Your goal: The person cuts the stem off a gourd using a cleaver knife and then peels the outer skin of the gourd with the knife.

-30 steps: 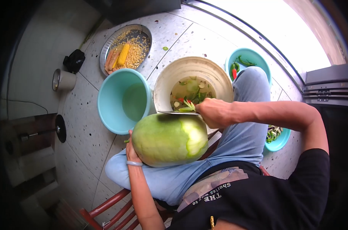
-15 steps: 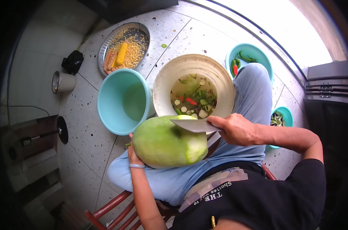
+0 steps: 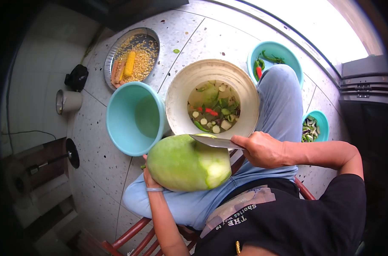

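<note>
Centrally: 1 green melon (image 3: pixel 177 164), on lap (image 3: pixel 183 207), pale peeled patch at end nr R hand (image 3: pixel 264 149); underside hidden. Knife (image 3: pixel 215 141), blade over melon's upper edge, contact unclear; handle mostly hidden in R hand, gripping, elbow bent. L hand (image 3: pixel 150 178) holding opp. end, fingers partly hidden, forearm extended. Bucket (image 3: pixel 176 100) beyond, near rim part-hidden.

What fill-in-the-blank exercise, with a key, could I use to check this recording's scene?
1. The right hand holds a ____ at the melon.
2. A bracelet circles the person's ____ wrist.
3. The tray holds cobs and loose kernels of ____.
4. The person's shirt, which bears printed lettering, is ____.

Missing words: knife; left; corn; black.
</note>
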The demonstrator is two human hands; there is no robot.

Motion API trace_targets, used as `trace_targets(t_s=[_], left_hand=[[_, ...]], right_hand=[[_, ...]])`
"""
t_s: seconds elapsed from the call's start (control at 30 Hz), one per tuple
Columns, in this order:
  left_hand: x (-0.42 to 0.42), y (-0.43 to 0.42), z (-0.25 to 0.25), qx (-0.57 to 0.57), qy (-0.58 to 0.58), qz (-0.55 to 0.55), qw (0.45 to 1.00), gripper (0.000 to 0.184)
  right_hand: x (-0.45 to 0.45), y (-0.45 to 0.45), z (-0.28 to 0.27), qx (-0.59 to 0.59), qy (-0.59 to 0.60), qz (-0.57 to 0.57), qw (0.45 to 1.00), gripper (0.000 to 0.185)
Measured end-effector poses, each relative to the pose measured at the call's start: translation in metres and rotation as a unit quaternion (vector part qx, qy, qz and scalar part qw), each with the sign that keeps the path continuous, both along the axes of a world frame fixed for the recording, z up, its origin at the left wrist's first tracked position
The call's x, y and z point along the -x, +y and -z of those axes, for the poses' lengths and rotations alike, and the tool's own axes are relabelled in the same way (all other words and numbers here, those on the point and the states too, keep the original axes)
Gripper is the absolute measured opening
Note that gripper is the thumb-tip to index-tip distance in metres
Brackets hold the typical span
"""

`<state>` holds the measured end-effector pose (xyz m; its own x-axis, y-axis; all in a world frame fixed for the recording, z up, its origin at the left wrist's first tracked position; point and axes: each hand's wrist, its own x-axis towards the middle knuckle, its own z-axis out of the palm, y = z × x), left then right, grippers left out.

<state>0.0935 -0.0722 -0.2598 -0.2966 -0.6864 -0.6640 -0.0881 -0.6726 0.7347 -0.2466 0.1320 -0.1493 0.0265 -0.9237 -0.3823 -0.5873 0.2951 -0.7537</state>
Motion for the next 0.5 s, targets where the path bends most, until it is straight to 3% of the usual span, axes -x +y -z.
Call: trace_targets(t_s=[0.17, 0.27, 0.33, 0.47, 0.5], left_hand=[[0.002, -0.002, -0.005, -0.026, -0.019, 0.003, 0.999, 0.065], [0.006, -0.001, -0.010, -0.007, -0.028, 0.021, 0.999, 0.065], [0.004, -0.003, -0.010, 0.005, -0.030, 0.018, 0.999, 0.066], [-0.001, 0.000, 0.000, -0.021, -0.023, -0.004, 1.000, 0.068], [0.000, -0.001, 0.000, -0.026, -0.020, -0.007, 0.999, 0.068]], right_hand=[[0.000, -0.023, 0.022, -0.025, -0.016, 0.014, 0.999, 0.021], [-0.005, -0.041, 0.075, -0.005, 0.023, -0.042, 0.999, 0.029], [-0.003, -0.044, 0.086, 0.009, 0.008, 0.000, 1.000, 0.030], [0.004, -0.038, 0.040, 0.065, -0.043, 0.072, 0.994, 0.022], [0.007, -0.032, 0.030, 0.097, -0.009, 0.057, 0.994, 0.027]])
